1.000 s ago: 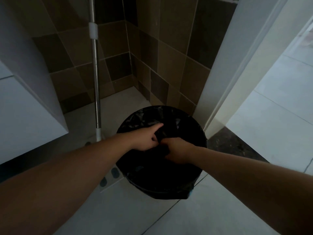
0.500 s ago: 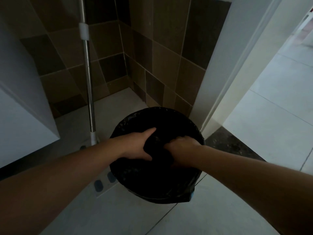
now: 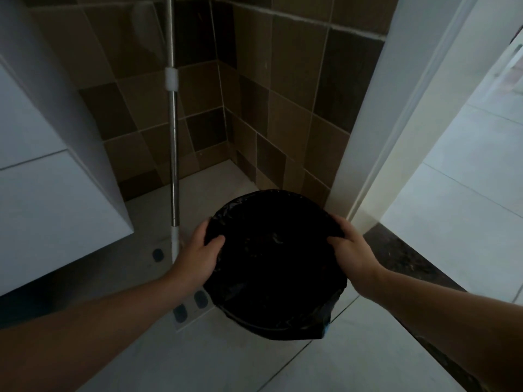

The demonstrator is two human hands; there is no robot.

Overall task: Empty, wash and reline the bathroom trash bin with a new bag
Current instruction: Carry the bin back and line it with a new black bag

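Observation:
A round trash bin (image 3: 283, 323) stands on the light floor tiles near the tiled corner, lined with a black plastic bag (image 3: 274, 264) that folds over its rim. My left hand (image 3: 198, 253) grips the bag-covered rim on the left side, thumb inside and fingers outside. On the opposite side my right hand (image 3: 349, 247) grips the rim the same way. The inside of the bin is too dark to see.
A mop with a metal pole (image 3: 174, 154) and a flat white head (image 3: 184, 309) stands just left of the bin. A white cabinet (image 3: 48, 199) juts out at the left. A white door frame (image 3: 368, 165) and dark threshold (image 3: 402, 256) lie right.
Both hands were together at the middle of the bin's opening, working the bag. They have now moved apart to the left and right sides of the rim.

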